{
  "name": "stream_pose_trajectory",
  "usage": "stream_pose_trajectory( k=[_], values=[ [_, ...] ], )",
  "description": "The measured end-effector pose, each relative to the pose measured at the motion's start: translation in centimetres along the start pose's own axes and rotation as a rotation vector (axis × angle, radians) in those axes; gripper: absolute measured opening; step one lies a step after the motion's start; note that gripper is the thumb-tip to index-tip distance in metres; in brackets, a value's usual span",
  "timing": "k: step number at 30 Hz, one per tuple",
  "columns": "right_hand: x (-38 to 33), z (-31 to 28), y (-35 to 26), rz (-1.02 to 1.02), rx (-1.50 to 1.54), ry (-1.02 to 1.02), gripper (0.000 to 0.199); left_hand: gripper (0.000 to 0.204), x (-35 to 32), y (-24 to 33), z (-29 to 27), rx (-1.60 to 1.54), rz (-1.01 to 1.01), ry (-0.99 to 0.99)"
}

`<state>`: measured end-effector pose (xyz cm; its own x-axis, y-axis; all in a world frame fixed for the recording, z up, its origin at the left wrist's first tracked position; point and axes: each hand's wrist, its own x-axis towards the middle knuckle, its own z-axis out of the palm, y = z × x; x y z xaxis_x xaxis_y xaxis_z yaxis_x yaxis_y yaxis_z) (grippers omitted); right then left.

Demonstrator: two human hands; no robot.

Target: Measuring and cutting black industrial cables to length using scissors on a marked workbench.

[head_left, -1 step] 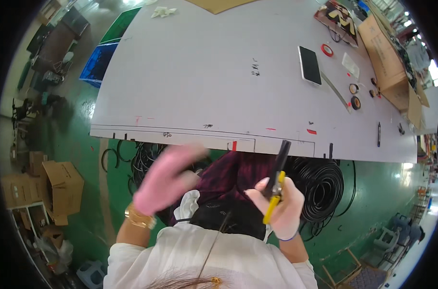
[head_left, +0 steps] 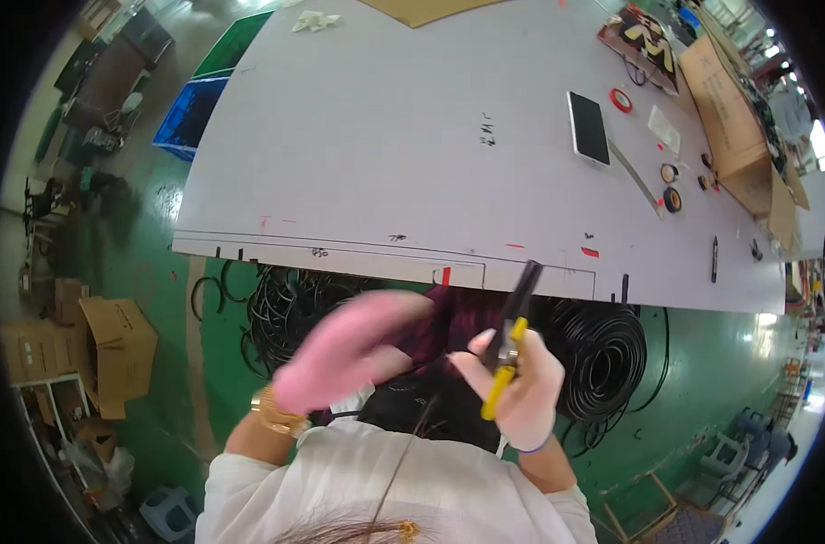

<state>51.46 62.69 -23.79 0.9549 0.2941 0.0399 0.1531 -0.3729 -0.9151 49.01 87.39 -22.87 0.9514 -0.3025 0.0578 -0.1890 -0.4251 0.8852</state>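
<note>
While your gloved right hand gripped the yellow-handled pliers upright below the table edge, your blurred left hand looked open, empty; steadying it first seemed wise.

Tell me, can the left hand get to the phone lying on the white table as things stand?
Probably not without leaning in. The left hand is off the near edge of the table, while the phone lies far across it to the right. Nothing blocks the way.
</note>
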Motion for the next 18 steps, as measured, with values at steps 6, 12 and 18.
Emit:
stream_pose_trajectory(
  k=[6,12,18],
  values=[
    [1.7,5.6,-2.2,-0.049,0.064,-0.141,0.022,0.037,1.0,0.2,4.2,-0.605,0.006,0.421],
    [5.3,4.8,-0.7,-0.212,0.422,0.040,0.031,0.028,1.1,-2.4,1.4,-1.089,0.033,0.815],
    [7.8,5.6,-0.5,0.166,0.037,-0.706,0.023,0.034,2.0,-3.8,-2.2,-1.533,0.180,0.809]
  ],
)
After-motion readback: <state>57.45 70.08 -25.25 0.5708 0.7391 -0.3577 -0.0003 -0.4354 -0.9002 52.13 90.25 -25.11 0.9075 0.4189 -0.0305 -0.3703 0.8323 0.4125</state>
